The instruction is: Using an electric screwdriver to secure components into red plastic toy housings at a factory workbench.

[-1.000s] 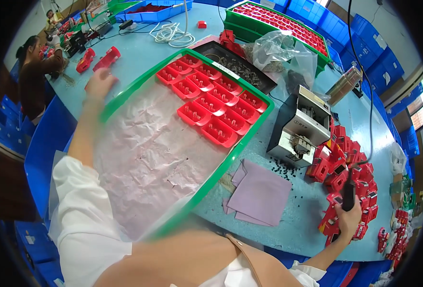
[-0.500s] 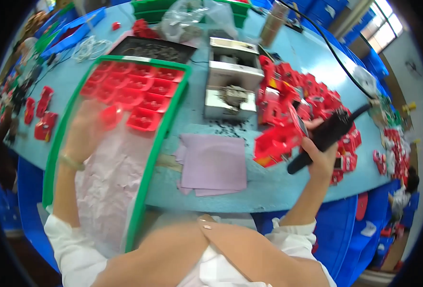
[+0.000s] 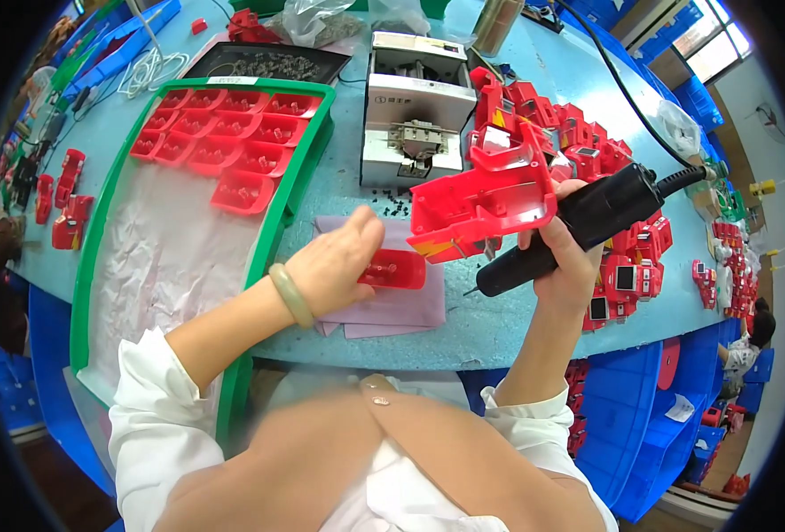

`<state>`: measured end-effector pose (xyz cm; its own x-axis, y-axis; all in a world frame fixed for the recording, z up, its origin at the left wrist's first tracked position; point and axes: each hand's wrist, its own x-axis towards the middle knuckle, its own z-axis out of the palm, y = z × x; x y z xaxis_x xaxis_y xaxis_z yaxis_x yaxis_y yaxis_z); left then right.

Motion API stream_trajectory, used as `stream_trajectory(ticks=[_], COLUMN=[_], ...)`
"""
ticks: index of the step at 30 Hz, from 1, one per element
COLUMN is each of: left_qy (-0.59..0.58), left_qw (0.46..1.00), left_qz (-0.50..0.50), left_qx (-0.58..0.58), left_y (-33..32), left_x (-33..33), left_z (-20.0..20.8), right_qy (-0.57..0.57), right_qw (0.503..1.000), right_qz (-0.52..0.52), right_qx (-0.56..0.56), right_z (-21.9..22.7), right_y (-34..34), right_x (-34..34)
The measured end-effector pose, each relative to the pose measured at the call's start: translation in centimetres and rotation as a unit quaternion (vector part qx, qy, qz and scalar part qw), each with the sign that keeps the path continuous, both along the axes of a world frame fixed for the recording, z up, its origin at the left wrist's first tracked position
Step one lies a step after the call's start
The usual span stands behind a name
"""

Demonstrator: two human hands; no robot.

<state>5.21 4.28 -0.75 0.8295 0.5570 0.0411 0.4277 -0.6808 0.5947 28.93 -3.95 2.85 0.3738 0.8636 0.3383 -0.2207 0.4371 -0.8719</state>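
Loosely curved, the fingers (image 3: 371,232) of my left hand (image 3: 329,268) are around the left end of a small red tray-shaped part (image 3: 401,269), thumb toward its near side; whether they pinch it or merely rest by it, I cannot tell. That part lies hollow side up on a folded purple cloth (image 3: 392,317), just left of and below what I hold in my right hand (image 3: 572,270). There my fingers are wrapped about a black electric screwdriver (image 3: 579,232), its tip slanting down to the left, and they also keep a larger red housing (image 3: 481,211) raised, its hollow toward me. My left forearm reaches in across the green-rimmed tray (image 3: 279,213), palm turned inward, a pale bangle (image 3: 291,295) at the wrist; my right forearm rises steeply from the lower edge. Farther out on the blue desk (image 3: 339,168), the tray carries rows of similar red parts (image 3: 211,152), a metal-fronted machine (image 3: 415,115) stands beyond the cloth, and red housings (image 3: 628,275) crowd the right.
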Motion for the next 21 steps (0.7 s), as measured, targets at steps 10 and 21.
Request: stream_trajectory(ticks=[10,21], left_qy=[-0.228,-0.039], left_qw=[0.947,0.999], left_qz=[0.039,0.016], left_qx=[-0.221,0.030], left_y=[1.1,-0.5], left_x=[-1.9,-1.7], left_z=[2.7,0.8], right_qy=[-0.088,-0.082], right_qw=[0.996,0.995], right_qz=[0.016,0.025], right_qx=[-0.002,0.054], right_z=[-0.8,0.0], right_y=[1.2,0.8], right_x=[-2.4,-0.3])
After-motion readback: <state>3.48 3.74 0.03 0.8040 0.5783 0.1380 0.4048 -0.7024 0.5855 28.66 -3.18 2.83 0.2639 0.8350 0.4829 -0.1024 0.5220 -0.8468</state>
